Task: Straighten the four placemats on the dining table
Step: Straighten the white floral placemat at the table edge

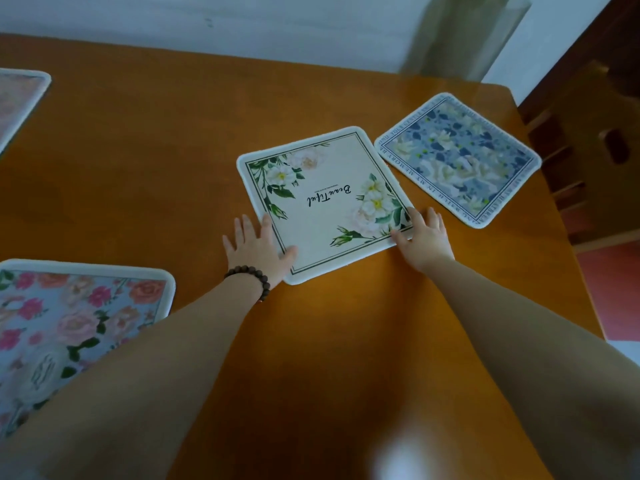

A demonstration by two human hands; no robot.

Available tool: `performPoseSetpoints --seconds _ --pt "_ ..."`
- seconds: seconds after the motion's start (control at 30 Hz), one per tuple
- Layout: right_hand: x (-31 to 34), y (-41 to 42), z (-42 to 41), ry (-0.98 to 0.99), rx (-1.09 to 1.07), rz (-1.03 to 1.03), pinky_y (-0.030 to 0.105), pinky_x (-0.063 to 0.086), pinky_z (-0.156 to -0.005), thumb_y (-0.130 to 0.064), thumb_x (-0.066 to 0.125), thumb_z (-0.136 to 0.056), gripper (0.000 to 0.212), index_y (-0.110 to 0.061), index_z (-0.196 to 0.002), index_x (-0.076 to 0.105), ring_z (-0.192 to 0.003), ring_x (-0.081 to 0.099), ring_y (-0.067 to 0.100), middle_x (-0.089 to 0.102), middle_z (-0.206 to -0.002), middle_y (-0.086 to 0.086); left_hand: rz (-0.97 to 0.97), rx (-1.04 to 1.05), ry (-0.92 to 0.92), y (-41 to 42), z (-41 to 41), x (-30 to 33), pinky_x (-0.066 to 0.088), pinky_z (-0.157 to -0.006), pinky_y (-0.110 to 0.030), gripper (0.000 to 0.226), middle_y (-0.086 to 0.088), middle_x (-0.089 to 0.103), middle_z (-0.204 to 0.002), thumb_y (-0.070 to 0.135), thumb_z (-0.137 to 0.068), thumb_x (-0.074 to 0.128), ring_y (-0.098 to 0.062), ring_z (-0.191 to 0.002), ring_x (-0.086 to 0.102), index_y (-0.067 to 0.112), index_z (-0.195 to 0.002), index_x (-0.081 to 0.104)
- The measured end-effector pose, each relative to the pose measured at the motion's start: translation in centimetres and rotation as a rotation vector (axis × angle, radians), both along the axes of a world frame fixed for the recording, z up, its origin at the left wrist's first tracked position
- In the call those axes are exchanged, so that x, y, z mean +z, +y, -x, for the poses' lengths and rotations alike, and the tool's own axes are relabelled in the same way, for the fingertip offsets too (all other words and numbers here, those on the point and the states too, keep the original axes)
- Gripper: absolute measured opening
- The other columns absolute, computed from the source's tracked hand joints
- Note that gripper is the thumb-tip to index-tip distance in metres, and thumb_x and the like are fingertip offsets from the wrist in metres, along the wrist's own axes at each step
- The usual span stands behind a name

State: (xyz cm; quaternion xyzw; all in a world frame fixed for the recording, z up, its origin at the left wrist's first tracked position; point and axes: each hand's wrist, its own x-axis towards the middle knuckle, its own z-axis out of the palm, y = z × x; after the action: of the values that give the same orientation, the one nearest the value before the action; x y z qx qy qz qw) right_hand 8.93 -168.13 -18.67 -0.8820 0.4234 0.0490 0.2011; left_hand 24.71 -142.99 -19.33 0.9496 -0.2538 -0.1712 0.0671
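Note:
A white placemat (323,199) with green leaves and the word "Beautiful" lies skewed in the middle of the orange-brown table (145,174). My left hand (256,245), with a bead bracelet on the wrist, rests flat on its near-left edge, thumb on the mat. My right hand (424,237) presses on its near-right corner, fingers spread. A blue-grey floral placemat (457,157) lies rotated just right of it, almost touching. A pink rose placemat (69,327) sits at the near left, partly under my left forearm. A fourth placemat (19,102) shows at the far left edge.
The table's right edge runs close behind the blue-grey mat. A dark wooden chair (595,147) stands beyond that edge. A translucent roll (460,32) leans against the white wall at the back.

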Motion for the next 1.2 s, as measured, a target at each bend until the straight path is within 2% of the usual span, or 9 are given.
performPoseSetpoints --seconds 0.23,0.4,0.53,0.87,1.2 --pt "-1.3 0.5 -1.0 -0.019 0.007 0.044 0.045 0.003 -0.118 -0.057 0.04 -0.092 0.07 -0.022 -0.149 0.02 -0.146 0.0 0.027 0.009 -0.159 0.012 0.036 0.0 -0.041 -0.5 2.1 -1.2 -0.006 -0.114 -0.054 0.081 -0.012 -0.006 -0.159 0.061 -0.089 0.034 -0.026 -0.145 -0.011 0.021 -0.152 0.003" --pt "-0.8 2.7 0.7 -0.026 -0.007 0.021 0.045 0.013 -0.117 -0.059 0.041 -0.091 0.076 -0.017 -0.15 0.02 -0.144 0.01 0.028 0.013 -0.157 0.011 0.095 0.012 -0.04 0.7 3.7 -1.2 -0.005 -0.115 -0.046 0.08 -0.012 -0.003 -0.159 0.057 -0.089 0.038 -0.022 -0.145 -0.008 0.019 -0.152 0.008" --pt "-0.6 5.6 3.8 -0.004 -0.014 -0.01 0.045 0.012 -0.117 -0.059 0.04 -0.092 0.077 -0.016 -0.151 0.016 -0.144 0.006 0.027 0.007 -0.158 0.01 0.124 0.001 -0.012 3.0 5.6 -0.8 -0.003 -0.117 -0.043 0.078 -0.012 -0.002 -0.159 0.055 -0.089 0.039 -0.021 -0.145 -0.007 0.018 -0.152 0.011" --pt "-0.5 14.0 14.9 0.015 -0.012 -0.02 0.045 0.016 -0.116 -0.052 0.044 -0.093 0.076 -0.014 -0.151 0.014 -0.143 0.009 0.029 0.009 -0.156 0.012 0.055 -0.059 0.056 10.1 13.7 -0.1 -0.002 -0.116 -0.044 0.077 -0.009 -0.003 -0.16 0.054 -0.089 0.039 -0.02 -0.145 -0.008 0.021 -0.152 0.009" --pt "-0.4 17.8 21.4 0.023 0.013 -0.06 0.041 0.007 -0.118 -0.05 0.042 -0.095 0.075 -0.014 -0.152 0.009 -0.145 -0.003 0.028 -0.001 -0.159 0.013 -0.002 -0.021 0.114 14.6 21.7 1.0 0.0 -0.116 -0.047 0.076 -0.01 -0.003 -0.16 0.055 -0.09 0.038 -0.021 -0.145 -0.008 0.02 -0.152 0.01"
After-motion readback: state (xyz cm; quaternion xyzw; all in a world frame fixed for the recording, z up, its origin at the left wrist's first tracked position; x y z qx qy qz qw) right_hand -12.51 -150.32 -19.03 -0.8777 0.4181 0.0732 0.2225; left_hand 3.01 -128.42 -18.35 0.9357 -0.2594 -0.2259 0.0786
